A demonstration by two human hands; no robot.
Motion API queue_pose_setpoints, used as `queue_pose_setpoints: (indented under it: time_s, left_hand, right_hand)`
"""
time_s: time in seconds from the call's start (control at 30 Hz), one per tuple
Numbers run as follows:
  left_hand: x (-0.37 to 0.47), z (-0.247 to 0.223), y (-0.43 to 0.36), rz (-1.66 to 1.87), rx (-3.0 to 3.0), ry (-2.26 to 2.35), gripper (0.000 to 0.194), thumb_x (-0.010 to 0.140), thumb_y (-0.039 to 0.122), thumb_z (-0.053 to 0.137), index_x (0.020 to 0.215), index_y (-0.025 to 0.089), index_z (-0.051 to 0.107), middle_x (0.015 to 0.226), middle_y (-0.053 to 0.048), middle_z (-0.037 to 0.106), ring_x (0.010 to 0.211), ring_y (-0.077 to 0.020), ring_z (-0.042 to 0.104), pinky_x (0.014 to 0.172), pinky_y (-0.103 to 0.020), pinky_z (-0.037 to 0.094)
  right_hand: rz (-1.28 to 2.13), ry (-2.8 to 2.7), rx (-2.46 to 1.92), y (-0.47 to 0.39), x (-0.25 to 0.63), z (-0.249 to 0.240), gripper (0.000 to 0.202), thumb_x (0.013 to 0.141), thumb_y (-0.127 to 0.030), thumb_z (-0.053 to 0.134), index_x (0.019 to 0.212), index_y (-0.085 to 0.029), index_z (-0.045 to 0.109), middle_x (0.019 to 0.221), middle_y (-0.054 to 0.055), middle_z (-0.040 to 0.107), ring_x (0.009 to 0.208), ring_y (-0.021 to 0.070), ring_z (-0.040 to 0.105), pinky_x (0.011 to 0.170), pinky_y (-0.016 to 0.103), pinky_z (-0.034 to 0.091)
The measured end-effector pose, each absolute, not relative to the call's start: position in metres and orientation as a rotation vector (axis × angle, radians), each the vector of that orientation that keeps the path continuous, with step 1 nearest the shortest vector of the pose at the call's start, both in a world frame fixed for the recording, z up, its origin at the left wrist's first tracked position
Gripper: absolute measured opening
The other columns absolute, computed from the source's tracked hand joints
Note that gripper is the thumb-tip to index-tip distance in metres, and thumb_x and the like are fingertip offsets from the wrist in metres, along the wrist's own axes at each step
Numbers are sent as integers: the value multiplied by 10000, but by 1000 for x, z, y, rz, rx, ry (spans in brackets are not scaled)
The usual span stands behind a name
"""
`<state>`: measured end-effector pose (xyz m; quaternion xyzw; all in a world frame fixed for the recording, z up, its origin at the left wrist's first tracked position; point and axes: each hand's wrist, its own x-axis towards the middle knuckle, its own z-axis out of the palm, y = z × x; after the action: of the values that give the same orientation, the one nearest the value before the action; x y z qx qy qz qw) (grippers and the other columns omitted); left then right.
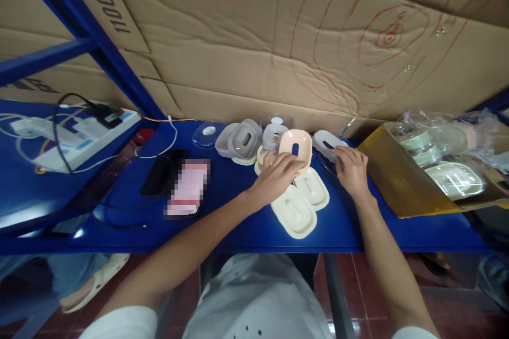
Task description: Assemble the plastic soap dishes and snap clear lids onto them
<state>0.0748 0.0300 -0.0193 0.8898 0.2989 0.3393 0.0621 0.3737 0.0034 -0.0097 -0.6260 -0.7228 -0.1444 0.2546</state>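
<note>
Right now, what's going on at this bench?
A person has both hands on small dishes at a blue table. The left hand has its fingers over the near edge of a peach dish; the right hand is at a grey dish. Two cream dishes lie nearer the person. To the right, a box holds more dishes and clear plastic.

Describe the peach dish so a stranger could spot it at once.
On the blue table, find the person's left hand. It touches the peach dish, just beyond two cream dishes. Its peach colour sets it apart from the grey dishes and cream dishes around it.
</note>
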Motion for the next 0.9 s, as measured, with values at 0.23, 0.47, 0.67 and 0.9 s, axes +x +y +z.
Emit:
queue_pose_setpoints:
  time_s: [0.23, 0.47, 0.67, 0.9]
  left_hand:
    - [75, -12, 34, 1045, 2659, 1211, 373, 1101, 340, 517, 1434, 205, 615, 1664, -222, 450, 1522, -376, 457, 1234, -630, 290]
    - [43, -1, 60, 1007, 2654, 1485, 473, 1099, 378, 504, 1524, 175, 551, 1677, -248, 419, 1574, -429, 375, 1255, -668, 273]
    - [1, -10, 82, 825, 2502, 1774, 517, 993, 372, 675, 1452, 151, 586, 1690, -281, 377, 1525, -534, 396, 1157, -763, 361]
    - [-9, 4, 94, 1048, 2417, 1685, 510, 889, 18, 552, 1356, 204, 637, 1504, -185, 536, 1343, -361, 581, 1119, -551, 512]
  right_hand:
    - [-230, -2279, -1455, -62, 297, -9, 359, 1095, -292, 496, 1418, -280, 652, 1532, 98, 640, 1446, 316, 544, 1174, 538, 370]
    - [-61, -2491, -1385, -106, 251, -26, 480, 1097, -494, 550, 1535, -300, 567, 1700, 92, 458, 1580, 328, 408, 1251, 591, 311]
    - [-266, -2284, -1575, -92, 289, -33, 325, 1110, -356, 537, 1392, -256, 664, 1581, 121, 597, 1459, 345, 550, 1178, 578, 362]
    - [-260, -2290, -1544, -80, 280, -36, 371, 1086, -212, 478, 1417, -263, 639, 1596, 120, 580, 1454, 335, 550, 1165, 569, 375]
